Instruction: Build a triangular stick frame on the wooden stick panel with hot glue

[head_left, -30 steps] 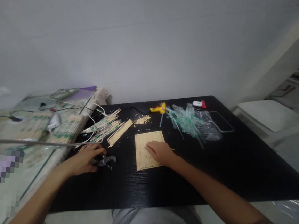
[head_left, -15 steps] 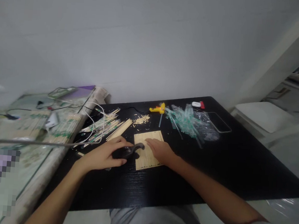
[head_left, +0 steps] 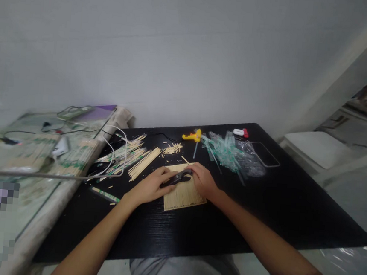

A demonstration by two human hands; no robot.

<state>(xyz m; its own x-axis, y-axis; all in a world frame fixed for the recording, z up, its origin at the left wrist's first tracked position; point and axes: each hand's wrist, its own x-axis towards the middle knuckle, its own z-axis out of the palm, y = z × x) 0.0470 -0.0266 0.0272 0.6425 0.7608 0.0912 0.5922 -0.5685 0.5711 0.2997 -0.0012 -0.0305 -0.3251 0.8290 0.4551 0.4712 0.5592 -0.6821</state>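
A flat mat of glued wooden sticks (head_left: 185,196) lies on the black table (head_left: 260,212) in front of me. My left hand (head_left: 150,186) is wrapped round the handles of dark cutting pliers (head_left: 180,178), held over the mat's far edge. My right hand (head_left: 203,180) rests on the mat just right of the pliers' jaws, its fingers curled against the mat and the tool's tip. What the jaws bite on is hidden by my fingers.
Loose sticks (head_left: 144,162) and cut stubs (head_left: 173,148) lie behind the mat, with a white cable (head_left: 118,149). A yellow glue gun (head_left: 192,135), clear wrappers (head_left: 230,152) and a phone (head_left: 267,153) sit further back. A cluttered bench (head_left: 40,155) adjoins on the left.
My left hand picked up the pliers from the table's left and carried them right, onto the stick mat beside my right hand. My right hand shifted slightly toward the mat's far edge.
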